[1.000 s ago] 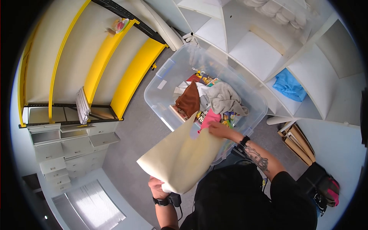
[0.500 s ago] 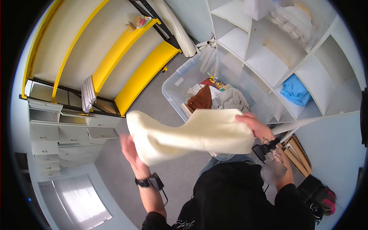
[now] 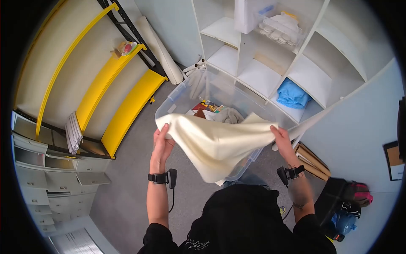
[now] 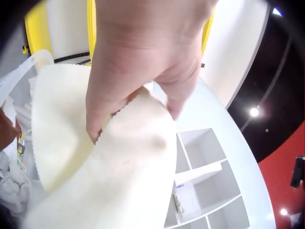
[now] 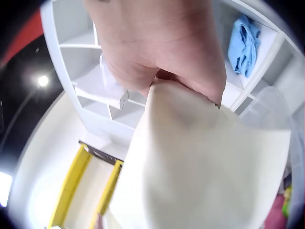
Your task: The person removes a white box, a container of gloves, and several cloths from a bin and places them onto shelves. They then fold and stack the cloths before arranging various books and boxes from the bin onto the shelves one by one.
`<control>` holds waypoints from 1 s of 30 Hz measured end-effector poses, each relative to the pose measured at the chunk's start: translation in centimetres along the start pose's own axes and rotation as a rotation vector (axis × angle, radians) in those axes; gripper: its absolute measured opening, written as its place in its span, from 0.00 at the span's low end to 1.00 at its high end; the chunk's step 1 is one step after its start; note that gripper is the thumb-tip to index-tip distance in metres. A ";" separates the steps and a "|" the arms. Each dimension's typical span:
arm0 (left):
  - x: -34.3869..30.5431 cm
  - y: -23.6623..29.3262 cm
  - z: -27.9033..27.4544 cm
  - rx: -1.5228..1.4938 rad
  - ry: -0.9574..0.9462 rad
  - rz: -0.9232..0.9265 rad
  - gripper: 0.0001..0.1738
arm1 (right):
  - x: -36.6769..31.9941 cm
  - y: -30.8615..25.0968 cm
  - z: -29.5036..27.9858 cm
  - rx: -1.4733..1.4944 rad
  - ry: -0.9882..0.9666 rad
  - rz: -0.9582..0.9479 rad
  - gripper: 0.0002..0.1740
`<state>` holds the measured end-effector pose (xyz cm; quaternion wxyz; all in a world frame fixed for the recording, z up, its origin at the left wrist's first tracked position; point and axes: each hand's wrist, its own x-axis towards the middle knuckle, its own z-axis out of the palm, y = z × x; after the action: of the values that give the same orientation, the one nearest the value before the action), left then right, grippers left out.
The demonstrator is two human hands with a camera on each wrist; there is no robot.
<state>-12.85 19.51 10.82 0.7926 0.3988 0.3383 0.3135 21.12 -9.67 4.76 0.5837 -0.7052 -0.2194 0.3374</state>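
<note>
A cream cloth point(image 3: 211, 146) with a finely scalloped edge is stretched between both hands above a clear plastic bin point(image 3: 167, 101). My left hand point(image 3: 161, 144) pinches its left edge, and the thumb and fingers close over that edge in the left wrist view. At the other end, my right hand point(image 3: 282, 139) grips a corner; the right wrist view shows the cloth point(image 5: 205, 157) bunched under the fingers. Its middle sags toward my body. Inside the bin lie a grey cloth point(image 3: 230, 115) and a brown piece point(image 3: 199, 113), partly hidden behind the cream cloth.
White cubby shelves point(image 3: 258, 76) stand behind the bin, one holding a blue cloth bundle point(image 3: 292, 95). To the left is a yellow shelf rack point(image 3: 131, 112). Cardboard pieces point(image 3: 313, 161) lean at the right wall near a black bag point(image 3: 330, 197). Grey floor point(image 3: 127, 182) surrounds the bin.
The cream cloth has been lifted from the bin's near side and swung level. My left hand has risen, and my right hand has moved right, away from the bin's contents.
</note>
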 end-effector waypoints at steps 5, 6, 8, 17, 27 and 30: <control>0.6 -2.2 -1.8 0.259 -0.117 -0.128 0.19 | -1.1 -1.2 -2.0 0.407 0.046 0.048 0.14; 0.9 -2.1 -2.5 0.307 -0.128 -0.129 0.19 | -1.5 -1.4 -2.4 0.402 0.060 0.048 0.13; 0.4 -0.1 -1.9 0.294 -0.142 -0.145 0.14 | -2.6 -2.3 -2.7 0.493 0.112 0.021 0.12; -0.2 2.1 -1.8 0.254 -0.179 0.155 0.09 | -2.2 -3.6 -5.2 0.290 0.257 0.002 0.10; -2.3 7.3 3.2 0.476 -0.160 0.824 0.13 | -1.5 -13.6 -5.9 0.306 0.206 -0.429 0.12; -1.0 7.0 1.7 0.035 -0.279 0.461 0.17 | -0.4 -16.0 -5.4 0.381 0.235 -0.446 0.12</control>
<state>-13.71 21.39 17.75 0.7324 0.5182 0.1314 0.4217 26.17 -10.01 20.88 0.7861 -0.5520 -0.2325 0.1524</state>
